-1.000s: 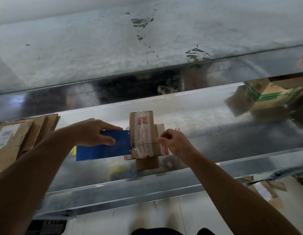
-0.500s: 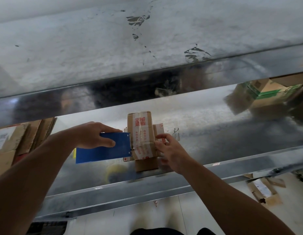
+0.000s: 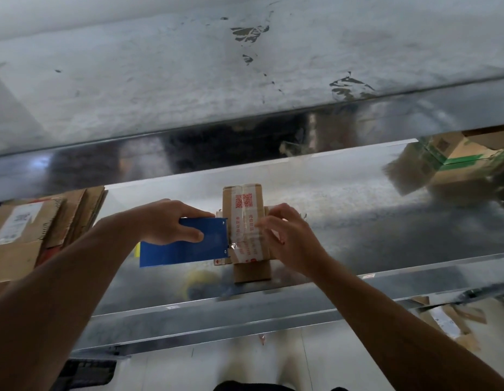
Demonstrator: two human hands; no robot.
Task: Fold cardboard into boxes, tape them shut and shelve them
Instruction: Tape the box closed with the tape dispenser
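Sitting near the middle of the shiny metal shelf (image 3: 358,221), a small brown cardboard box (image 3: 252,270) is seen. It is wrapped in clear tape with red print (image 3: 245,204). At the box's 9 o'clock, a flat blue tape cutter (image 3: 189,251) is held against its side. The cutter is gripped by the left hand (image 3: 166,224), with thumb and fingers clamped on it. At the box's 3 o'clock, the right hand (image 3: 290,241) is laid on the tape, fingers bent and a little apart. The hand is blurred, so it cannot be told if the tape is pinched or only pressed. A stack of flat brown cardboard (image 3: 19,235) is seen at 9 o'clock on the shelf. Brown boxes with green stripes (image 3: 456,159) are seen at 2 o'clock.
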